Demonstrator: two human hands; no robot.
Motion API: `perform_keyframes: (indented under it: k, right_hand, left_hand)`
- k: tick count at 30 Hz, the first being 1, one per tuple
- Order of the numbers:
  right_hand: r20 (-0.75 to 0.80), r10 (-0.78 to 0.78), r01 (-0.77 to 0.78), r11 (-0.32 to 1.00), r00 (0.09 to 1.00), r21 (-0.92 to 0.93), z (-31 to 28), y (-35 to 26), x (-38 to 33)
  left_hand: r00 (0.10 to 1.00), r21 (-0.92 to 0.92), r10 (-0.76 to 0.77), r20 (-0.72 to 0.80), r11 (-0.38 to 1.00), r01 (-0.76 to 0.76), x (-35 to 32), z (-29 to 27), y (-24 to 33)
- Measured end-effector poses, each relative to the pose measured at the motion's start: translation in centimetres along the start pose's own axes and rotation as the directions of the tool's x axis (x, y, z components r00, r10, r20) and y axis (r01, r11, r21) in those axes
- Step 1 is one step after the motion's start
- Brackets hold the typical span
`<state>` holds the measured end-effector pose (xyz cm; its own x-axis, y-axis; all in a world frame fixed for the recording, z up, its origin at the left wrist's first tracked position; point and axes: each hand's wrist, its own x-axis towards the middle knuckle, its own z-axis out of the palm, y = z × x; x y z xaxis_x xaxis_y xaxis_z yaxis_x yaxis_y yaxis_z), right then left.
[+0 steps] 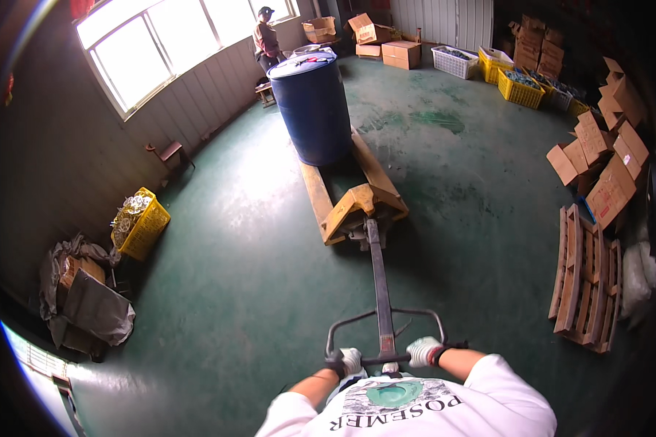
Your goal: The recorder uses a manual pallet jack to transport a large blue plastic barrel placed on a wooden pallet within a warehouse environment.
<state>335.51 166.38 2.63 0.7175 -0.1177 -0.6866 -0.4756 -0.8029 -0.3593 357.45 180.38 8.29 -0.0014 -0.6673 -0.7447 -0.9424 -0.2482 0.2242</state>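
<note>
Both my hands wear white knit gloves. My left hand (351,360) is closed round the left part of the crossbar on a pallet truck's looped handle (381,291). On the right part of that bar, my right hand (423,352) is closed too. Ahead of me, the handle's shaft runs to a worn yellow pallet truck (351,207). A large blue drum (310,109) stands upright over its forks, toward their far end. Small red-handled things (312,60) lie on the drum's lid, too small to name.
A person (266,36) stands beyond the drum by the windows. Left are a yellow crate (144,227) of shiny parts, a stool (170,151) and a covered pile (98,309). Right are wooden pallets (587,284) and cardboard boxes (611,189). More crates (519,89) line the far side.
</note>
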Motion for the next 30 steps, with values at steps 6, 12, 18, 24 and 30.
perform_keyframes:
  k: [6, 12, 18, 24, 30]
  right_hand:
    - [-0.074, -0.065, 0.063, 0.998, 0.995, -0.024, -20.0, 2.4, -3.9]
    - [-0.066, -0.104, 0.1, 0.993, 0.992, -0.062, -11.1, 0.8, -4.5]
    - [-0.047, -0.027, 0.024, 0.998, 0.999, -0.057, -3.8, -1.3, -3.5]
    - [-0.153, -0.043, 0.05, 0.998, 0.987, 0.043, -9.7, 2.4, -7.2]
    - [-0.261, 0.066, -0.082, 0.995, 0.963, -0.051, -13.6, 3.1, -5.0]
  left_hand:
    - [0.976, 0.146, -0.061, -0.21, 0.985, 0.093, -0.3, -16.0, -1.0]
    - [0.995, 0.141, -0.084, -0.056, 0.986, 0.091, -1.2, -8.1, 0.0]
    - [0.994, 0.125, -0.088, -0.061, 0.988, 0.095, -0.8, 0.4, -0.6]
    - [0.972, 0.178, -0.06, -0.225, 0.979, 0.102, -2.2, -7.0, 3.0]
    - [0.937, 0.214, -0.084, -0.339, 0.963, 0.164, 0.9, -10.0, 0.7]
